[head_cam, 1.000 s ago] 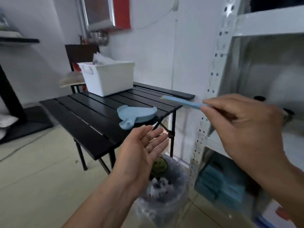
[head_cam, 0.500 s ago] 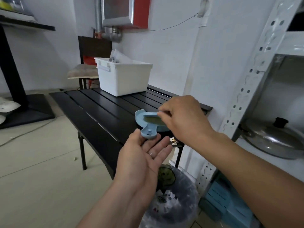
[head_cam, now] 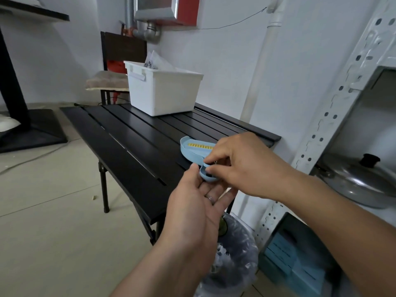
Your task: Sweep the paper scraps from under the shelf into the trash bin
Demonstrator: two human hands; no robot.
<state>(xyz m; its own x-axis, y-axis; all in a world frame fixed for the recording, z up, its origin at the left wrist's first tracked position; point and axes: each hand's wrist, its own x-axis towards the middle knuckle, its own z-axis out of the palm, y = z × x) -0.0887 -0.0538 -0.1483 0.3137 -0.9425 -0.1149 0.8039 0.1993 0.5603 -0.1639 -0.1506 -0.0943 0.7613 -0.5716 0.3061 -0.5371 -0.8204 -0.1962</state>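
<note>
Head view: no readable writing anywhere. Right hand (head_cam: 246, 163) pinches the blue dustpan (head_cam: 194, 151) handle at the black tabletop (head_cam: 132, 144) edge; left hand (head_cam: 197, 209) is now cupping it, palm open. Brush hidden. Trash bin (head_cam: 235, 260) sits below, partly covered by the arms.

Two hands, the left (head_cam: 194, 213) and the right (head_cam: 242, 162), meet at one blue dustpan (head_cam: 192, 150) on one black desk (head_cam: 132, 136). One white bin (head_cam: 165, 93) stands there. Also one chair (head_cam: 115, 67), one trash bin (head_cam: 233, 258), one pot lid (head_cam: 353, 179).
</note>
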